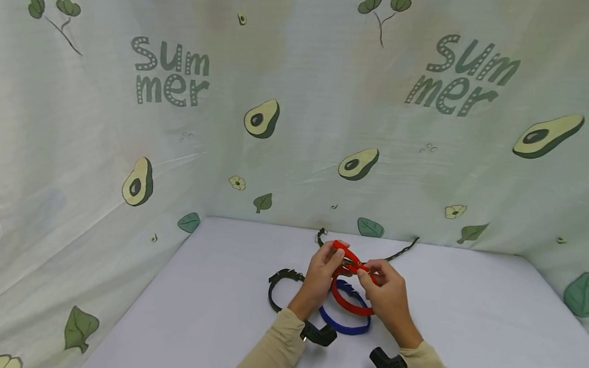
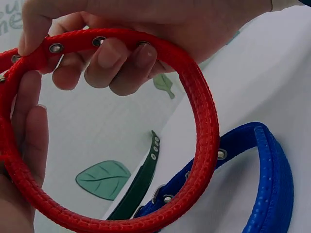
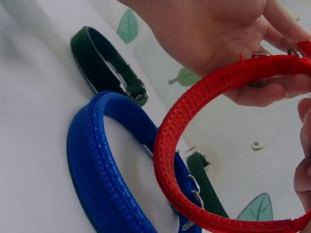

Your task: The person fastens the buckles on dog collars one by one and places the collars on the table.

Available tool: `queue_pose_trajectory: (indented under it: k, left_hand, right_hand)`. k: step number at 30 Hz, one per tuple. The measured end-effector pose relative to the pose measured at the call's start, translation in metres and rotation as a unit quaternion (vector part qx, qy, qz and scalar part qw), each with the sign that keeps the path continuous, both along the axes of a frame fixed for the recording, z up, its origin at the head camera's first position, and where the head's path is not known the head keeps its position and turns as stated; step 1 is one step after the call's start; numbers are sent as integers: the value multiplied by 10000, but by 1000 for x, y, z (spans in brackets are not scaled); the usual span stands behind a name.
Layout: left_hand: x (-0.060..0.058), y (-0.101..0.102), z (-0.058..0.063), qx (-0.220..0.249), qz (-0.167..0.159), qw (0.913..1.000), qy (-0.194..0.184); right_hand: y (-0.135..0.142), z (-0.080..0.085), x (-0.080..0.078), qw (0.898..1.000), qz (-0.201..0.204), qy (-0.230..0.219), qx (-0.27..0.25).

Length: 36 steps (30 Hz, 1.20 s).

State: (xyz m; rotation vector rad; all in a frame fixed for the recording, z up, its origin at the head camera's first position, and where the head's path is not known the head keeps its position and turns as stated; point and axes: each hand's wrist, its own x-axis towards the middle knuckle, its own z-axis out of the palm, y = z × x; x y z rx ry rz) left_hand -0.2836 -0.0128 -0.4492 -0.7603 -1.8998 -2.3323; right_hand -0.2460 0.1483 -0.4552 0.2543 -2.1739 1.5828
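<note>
Both hands hold a red collar (image 1: 350,305) bent into a loop above the table. My left hand (image 1: 321,273) pinches it on the left side, near its metal fittings. On the right, my right hand (image 1: 386,294) grips the strap end, where metal eyelets show in the left wrist view. Fingers partly hide the buckle, so I cannot tell whether it is fastened. Below the hands a blue collar (image 1: 343,326) lies in a loop. To its left rests a dark green collar (image 1: 272,298), also looped. Behind the hands another dark collar (image 1: 404,250) lies spread out.
The white tabletop (image 1: 190,313) meets a printed cloth wall (image 1: 295,167) at the back, with more cloth at both sides. Black wrist devices (image 1: 389,362) sit at the sleeve cuffs, low over the table.
</note>
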Motion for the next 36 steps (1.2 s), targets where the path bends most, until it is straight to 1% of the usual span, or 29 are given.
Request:
queue_pose_trajectory:
  k: [4,8,10,13,16,19,21,24,27,31,33,36]
  left_hand:
    - [0,1,0,-307,-248,9992,76]
    - [3,1,-3,-774,-222,9967,-37]
    - [4,3,-4,-928,-128,9955,-122]
    - [6,6,-3,-973,94,9951,-159]
    - [7,8,-2,-1062,348,9937,-66]
    - [8,8,0,-1197,502,9915,2]
    - [8,7,1,-1281,537,9903,18]
    - [10,7,1,-1383,499,9891,91]
    - [10,7,2,-1432,393,9887,212]
    - [11,8,4,-1338,295,9902,261]
    - [11,9,5,-1285,345,9907,282]
    - [12,10,4,-1332,544,9890,350]
  right_hand:
    - [1,0,1,9988,-108,-101,-462]
    - [2,0,0,9953,-185,-115,-942]
    - [3,0,0,9933,-207,-199,-1117]
    - [3,1,-1,9890,-180,-401,-1410]
    - [2,5,-3,9837,-95,-527,-1715]
    - [2,8,-3,9808,14,-499,-1886]
    - [2,9,-3,9814,49,-374,-1881]
    - [3,10,-2,9849,104,-35,-1727]
    - [5,11,-1,9883,164,322,-1480]
    - [8,14,0,9913,342,638,-1099]
    - [10,18,1,9926,418,741,-871]
    - [9,31,8,9946,399,825,-486]
